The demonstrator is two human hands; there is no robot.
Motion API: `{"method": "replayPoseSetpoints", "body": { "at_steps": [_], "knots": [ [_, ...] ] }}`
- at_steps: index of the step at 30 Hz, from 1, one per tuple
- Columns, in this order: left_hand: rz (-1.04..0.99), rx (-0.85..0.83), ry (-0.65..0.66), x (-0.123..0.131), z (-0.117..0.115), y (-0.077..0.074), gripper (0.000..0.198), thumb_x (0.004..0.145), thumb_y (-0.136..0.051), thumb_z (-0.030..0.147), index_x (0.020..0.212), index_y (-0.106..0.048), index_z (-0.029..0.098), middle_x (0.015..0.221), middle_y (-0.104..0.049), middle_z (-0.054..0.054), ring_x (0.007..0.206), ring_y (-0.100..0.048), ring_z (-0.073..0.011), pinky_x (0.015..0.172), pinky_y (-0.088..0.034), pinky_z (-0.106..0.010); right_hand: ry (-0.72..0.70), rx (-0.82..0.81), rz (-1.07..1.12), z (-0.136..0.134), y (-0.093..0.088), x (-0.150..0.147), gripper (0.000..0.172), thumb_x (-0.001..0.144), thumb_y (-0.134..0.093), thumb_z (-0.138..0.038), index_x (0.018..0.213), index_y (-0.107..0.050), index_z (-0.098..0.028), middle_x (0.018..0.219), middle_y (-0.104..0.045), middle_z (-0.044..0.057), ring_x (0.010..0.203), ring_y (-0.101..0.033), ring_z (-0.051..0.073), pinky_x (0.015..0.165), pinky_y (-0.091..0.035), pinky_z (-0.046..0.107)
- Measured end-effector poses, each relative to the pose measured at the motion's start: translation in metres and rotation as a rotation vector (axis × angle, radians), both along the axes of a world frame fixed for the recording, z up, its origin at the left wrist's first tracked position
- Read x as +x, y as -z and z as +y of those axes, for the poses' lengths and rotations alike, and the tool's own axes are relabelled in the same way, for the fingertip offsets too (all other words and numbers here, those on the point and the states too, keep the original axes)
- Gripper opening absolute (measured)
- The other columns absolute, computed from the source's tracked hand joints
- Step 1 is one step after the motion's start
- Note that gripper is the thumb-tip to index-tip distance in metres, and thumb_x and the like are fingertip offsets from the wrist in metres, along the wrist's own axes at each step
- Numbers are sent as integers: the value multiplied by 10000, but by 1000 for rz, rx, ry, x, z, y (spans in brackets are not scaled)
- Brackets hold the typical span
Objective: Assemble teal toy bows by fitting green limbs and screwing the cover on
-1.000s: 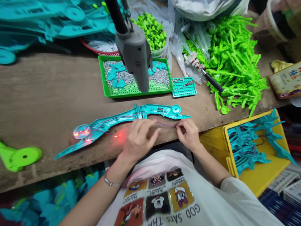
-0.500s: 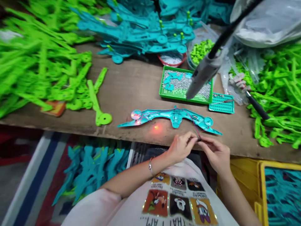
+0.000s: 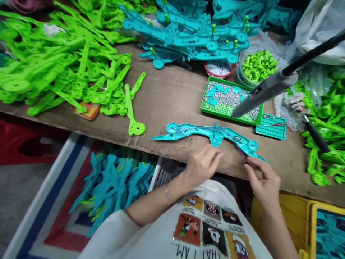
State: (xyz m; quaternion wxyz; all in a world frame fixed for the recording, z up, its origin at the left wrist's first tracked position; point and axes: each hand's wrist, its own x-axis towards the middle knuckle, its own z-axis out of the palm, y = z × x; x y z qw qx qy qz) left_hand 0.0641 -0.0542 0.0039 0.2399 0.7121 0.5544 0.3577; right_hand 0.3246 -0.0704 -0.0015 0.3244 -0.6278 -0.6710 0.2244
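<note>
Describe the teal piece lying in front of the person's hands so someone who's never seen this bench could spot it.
On the long wooden workbench, look to the near edge, just beyond the person's left hand and right hand. One long, curved teal plastic shell lies flat by itself. Unlike the stacked teal shells at the back, it has thin red wires running along it.

Left hand (image 3: 201, 164), right hand (image 3: 265, 181) beside wired teal part (image 3: 215, 132)
</note>
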Motion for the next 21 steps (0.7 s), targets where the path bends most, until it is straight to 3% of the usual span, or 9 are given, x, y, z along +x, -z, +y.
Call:
{"method": "replayPoseSetpoints", "body": {
  "at_steps": [2,4,8,11,17,19,21],
  "knots": [
    [222,60,-283,-41,2,-3,177,1005,-549,321,924,-636,190,896,-700,-98,887,-643,-245,860,-462,-396,46,133,-68,5,-8,-3,161,859,-762,-271,1016,-774,-234,984,-767,82,827,-721,223,765,-595,399],
    [403,-22,-470,-78,5,1,234,979,-586,389,1051,-633,171,1034,-698,-138,987,-634,-297,886,-444,-435,55,255,-94,13,-17,-11,94,848,-765,-221,941,-766,-237,872,-747,55,747,-689,199,714,-568,370],
    [384,-165,-383,-116,12,20,237,951,-606,406,1059,-638,197,996,-714,-77,942,-640,-269,861,-446,-399,-97,320,-81,36,-31,-38,126,869,-731,-181,967,-747,-257,854,-756,45,770,-709,200,732,-581,365],
    [270,-156,-339,-118,11,20,174,971,-579,357,1013,-658,208,939,-720,-46,896,-647,-231,862,-471,-376,-211,347,-71,53,-40,-60,148,882,-714,-185,1005,-740,-263,892,-773,53,815,-731,212,753,-598,376],
    [148,128,-406,-96,9,-11,135,958,-637,304,1038,-676,202,1005,-721,-68,983,-673,-207,930,-514,-357,-429,342,59,65,-47,-107,274,927,-642,-153,1168,-706,-266,1024,-764,62,944,-721,210,855,-593,387],
    [94,150,-401,-89,15,-7,150,969,-625,308,1050,-681,194,999,-720,-64,957,-680,-191,911,-527,-340,-527,276,48,68,-40,-123,292,953,-605,-166,1222,-686,-243,1091,-741,83,996,-693,216,881,-574,391],
    [10,119,-419,-85,23,5,177,985,-604,333,1040,-680,184,972,-716,-55,898,-678,-170,860,-540,-312,-584,203,-2,75,-29,-137,291,970,-572,-183,1241,-672,-217,1152,-715,103,1054,-651,234,911,-544,408]
  ]
}}
